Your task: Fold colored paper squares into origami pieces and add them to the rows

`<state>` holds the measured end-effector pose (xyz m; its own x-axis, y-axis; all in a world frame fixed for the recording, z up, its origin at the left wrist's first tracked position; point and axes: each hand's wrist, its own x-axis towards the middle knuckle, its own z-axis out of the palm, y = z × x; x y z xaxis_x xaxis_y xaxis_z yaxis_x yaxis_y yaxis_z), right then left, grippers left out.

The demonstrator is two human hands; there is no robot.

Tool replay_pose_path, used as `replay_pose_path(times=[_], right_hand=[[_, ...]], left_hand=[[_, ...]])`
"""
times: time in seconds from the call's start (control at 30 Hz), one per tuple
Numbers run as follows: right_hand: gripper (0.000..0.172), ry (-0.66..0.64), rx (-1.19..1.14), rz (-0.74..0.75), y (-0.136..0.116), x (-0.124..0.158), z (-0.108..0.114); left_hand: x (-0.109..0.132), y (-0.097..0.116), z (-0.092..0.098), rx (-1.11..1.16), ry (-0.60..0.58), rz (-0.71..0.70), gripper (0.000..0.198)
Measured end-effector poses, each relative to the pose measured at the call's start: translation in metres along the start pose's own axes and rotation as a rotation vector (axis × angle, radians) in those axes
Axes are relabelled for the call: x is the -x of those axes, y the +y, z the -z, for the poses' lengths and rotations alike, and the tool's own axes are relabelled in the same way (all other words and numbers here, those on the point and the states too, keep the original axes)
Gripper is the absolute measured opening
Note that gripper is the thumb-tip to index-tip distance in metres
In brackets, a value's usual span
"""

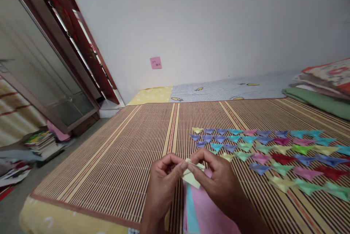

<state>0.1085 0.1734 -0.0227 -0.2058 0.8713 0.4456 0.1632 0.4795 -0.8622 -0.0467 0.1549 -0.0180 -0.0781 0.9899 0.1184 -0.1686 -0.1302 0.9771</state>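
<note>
Between my two hands is a small pale yellow piece of folded paper [193, 180], held above the striped mat. My left hand [166, 175] pinches its left edge between thumb and forefinger. From the other side my right hand [216, 175] grips the same paper, with its thumb near the left thumb at the paper's middle. Part of the paper is hidden behind the fingers. Below the hands lies a stack of pink and light blue paper sheets [206, 210], partly covered by my right hand and forearm.
Rows of small folded paper shapes [281, 158] in many colours lie on the bamboo mat [115, 161] to the right. Folded cloths [325, 97] are piled at the far right. A pink note [155, 63] sticks to the white wall. Books [41, 143] sit at the left.
</note>
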Motion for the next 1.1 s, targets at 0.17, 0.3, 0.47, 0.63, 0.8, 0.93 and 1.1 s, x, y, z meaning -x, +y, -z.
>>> replay_pose_path(times=[0.17, 0.3, 0.47, 0.63, 0.8, 0.93, 1.1], right_hand=[[0.006, 0.022, -0.019, -0.033, -0.003, 0.000, 0.000], [0.011, 0.044, -0.037, -0.041, 0.001, 0.001, -0.001], [0.015, -0.009, -0.039, -0.063, 0.000, -0.001, 0.004], [0.008, -0.193, -0.046, -0.157, -0.004, -0.003, 0.016], [0.026, -0.235, -0.035, -0.113, -0.003, -0.002, 0.016], [0.034, -0.176, -0.032, -0.134, -0.001, -0.002, 0.010], [0.037, -0.131, 0.011, -0.137, -0.001, -0.002, 0.006]], left_hand=[[0.002, -0.001, 0.000, -0.090, 0.008, -0.036, 0.023], [0.003, -0.004, -0.001, -0.154, 0.004, -0.090, 0.019], [0.002, -0.006, -0.002, -0.178, 0.007, -0.108, 0.019], [0.000, -0.008, -0.003, -0.089, 0.022, -0.036, 0.024], [-0.001, -0.007, -0.004, -0.079, 0.014, -0.030, 0.026], [-0.001, -0.005, -0.004, -0.134, 0.021, -0.069, 0.023], [-0.001, -0.007, -0.004, -0.206, 0.071, -0.135, 0.013]])
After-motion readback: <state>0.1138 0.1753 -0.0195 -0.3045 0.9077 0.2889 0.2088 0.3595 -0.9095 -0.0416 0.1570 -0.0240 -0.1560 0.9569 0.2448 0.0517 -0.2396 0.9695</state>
